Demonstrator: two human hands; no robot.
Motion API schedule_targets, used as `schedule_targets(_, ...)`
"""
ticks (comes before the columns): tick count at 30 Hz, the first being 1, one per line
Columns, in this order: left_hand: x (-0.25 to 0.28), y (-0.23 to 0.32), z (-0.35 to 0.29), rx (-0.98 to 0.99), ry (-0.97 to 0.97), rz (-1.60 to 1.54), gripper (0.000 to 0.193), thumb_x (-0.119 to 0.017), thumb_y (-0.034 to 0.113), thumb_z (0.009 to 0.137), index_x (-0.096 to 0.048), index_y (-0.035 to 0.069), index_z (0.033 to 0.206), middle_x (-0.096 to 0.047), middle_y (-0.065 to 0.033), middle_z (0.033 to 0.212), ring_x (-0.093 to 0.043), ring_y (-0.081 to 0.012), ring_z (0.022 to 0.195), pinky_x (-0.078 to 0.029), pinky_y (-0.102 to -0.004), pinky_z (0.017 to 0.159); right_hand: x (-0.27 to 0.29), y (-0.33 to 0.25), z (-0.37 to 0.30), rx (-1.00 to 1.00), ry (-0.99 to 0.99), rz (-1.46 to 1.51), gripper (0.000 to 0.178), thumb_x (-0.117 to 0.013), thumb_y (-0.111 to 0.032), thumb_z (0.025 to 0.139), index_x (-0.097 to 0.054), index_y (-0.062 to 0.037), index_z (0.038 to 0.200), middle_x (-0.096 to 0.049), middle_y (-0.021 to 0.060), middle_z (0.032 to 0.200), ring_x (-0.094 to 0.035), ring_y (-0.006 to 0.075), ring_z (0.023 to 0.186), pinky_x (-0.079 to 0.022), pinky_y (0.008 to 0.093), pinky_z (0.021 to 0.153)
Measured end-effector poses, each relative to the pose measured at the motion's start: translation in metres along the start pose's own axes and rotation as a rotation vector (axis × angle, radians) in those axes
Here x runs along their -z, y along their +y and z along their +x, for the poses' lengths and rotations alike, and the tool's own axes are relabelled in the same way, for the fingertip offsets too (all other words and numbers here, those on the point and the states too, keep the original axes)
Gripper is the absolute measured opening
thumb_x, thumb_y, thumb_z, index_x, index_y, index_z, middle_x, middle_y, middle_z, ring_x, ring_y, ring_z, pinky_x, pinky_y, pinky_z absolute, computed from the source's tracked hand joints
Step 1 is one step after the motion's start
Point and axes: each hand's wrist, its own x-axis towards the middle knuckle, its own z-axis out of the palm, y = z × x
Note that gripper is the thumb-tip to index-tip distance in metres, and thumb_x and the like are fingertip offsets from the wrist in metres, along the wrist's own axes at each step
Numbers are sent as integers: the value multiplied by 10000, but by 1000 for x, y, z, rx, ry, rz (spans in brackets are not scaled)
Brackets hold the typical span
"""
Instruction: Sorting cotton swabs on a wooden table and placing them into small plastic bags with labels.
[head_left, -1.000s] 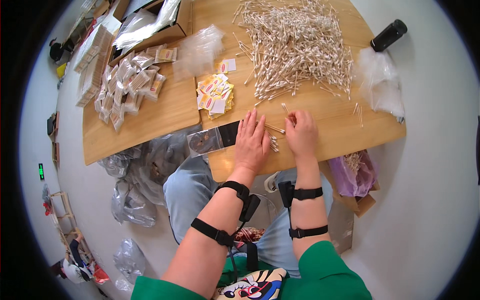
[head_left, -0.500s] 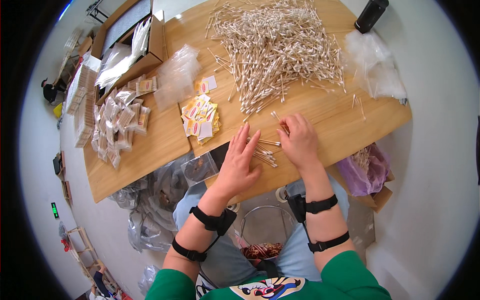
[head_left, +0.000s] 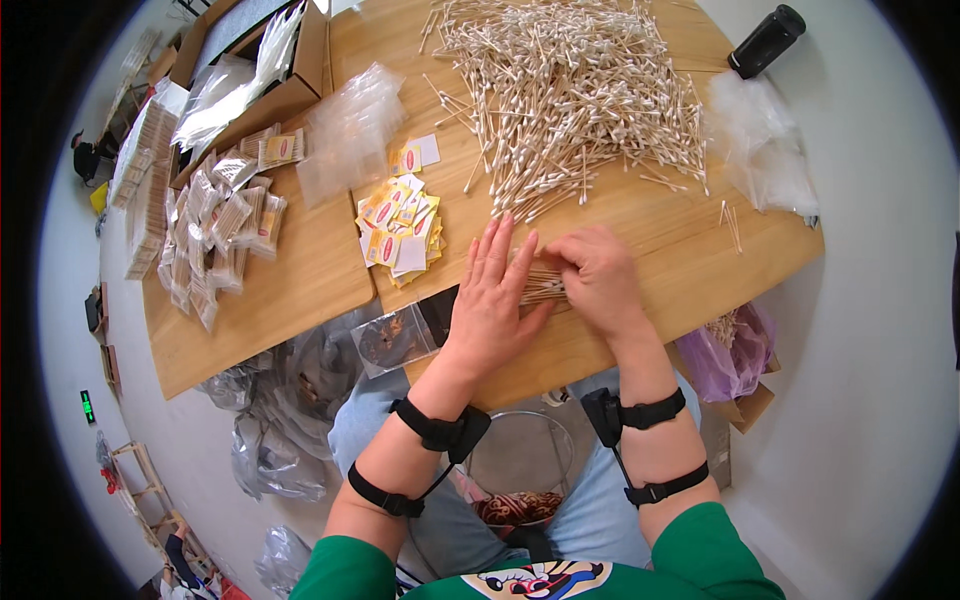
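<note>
A small bundle of cotton swabs (head_left: 543, 287) lies on the table between my hands, partly covered by them. My left hand (head_left: 490, 300) rests beside its left end, palm down, with the fingers stretched out. My right hand (head_left: 603, 280) is at the bundle's right end, its fingers bent and closed on cotton swabs; the tips are partly hidden. Beyond both hands spreads a big loose heap of cotton swabs (head_left: 585, 95). Left of my left hand is a pile of yellow and white cards (head_left: 402, 232).
Filled swab packets (head_left: 225, 215) lie at the left, near an open cardboard box (head_left: 312, 75) and flat clear bags (head_left: 350, 130). At the right are a black bottle (head_left: 767, 42), a plastic bag (head_left: 765, 140) and a few stray swabs (head_left: 732, 225). A purple bag (head_left: 728, 355) stands below the table edge.
My right hand has turned inward over the swabs, and the loose swabs between my hands now lie more closely together. My left hand has shifted slightly, still flat. The whole view has tilted a little.
</note>
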Motion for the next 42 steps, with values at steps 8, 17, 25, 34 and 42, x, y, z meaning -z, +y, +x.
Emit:
schedule_targets(8, 3, -9, -6, 138, 90, -563, 629, -603, 191, 958, -348, 41, 1513, -258, -198, 1599, -234, -337, 1492, -201, -409, 1198, -4, -5, -17, -335, 196, 502, 241, -557, -136, 978, -628, -17, 1176, -648, 134, 1116, -620, 249, 998, -486, 335, 876)
schedule_targets(17, 1, -6, -6, 117, 115, -568, 555, -414, 288, 1046, -324, 5, 1515, -244, -160, 1614, -193, -288, 1509, -147, -400, 1215, -30, -30, -18, -269, 137, 699, 447, -338, -325, 1094, -481, 23, 1336, -538, 125, 1325, -487, 207, 1249, -350, 341, 1098)
schedule_targets(25, 10, 1, -12, 0, -118, -35, 599, -482, 337, 1003, -377, 7, 1491, -282, -167, 1597, -212, -328, 1501, -155, -451, 1218, -19, -5, -17, -356, 342, 876, 416, -309, -298, 1101, -492, 26, 1285, -540, 132, 1299, -481, 208, 1272, -326, 363, 1144)
schedule_targets(34, 20, 11, -20, -75, -374, 262, 726, -576, 408, 927, -354, 42, 1513, -264, -163, 1605, -209, -317, 1503, -146, -477, 1221, -21, -4, -16, -350, 338, 881, 362, -355, -270, 1097, -549, 8, 1225, -597, 99, 1208, -538, 175, 1167, -402, 312, 1053)
schedule_targets(42, 20, 13, -16, -57, -260, 240, 731, -570, 484, 921, -381, 103, 1515, -260, -169, 1606, -189, -327, 1507, -112, -510, 1217, -22, -6, -15, -358, 334, 875, 353, -384, -277, 1091, -555, 6, 1215, -600, 88, 1192, -539, 164, 1153, -403, 304, 1040)
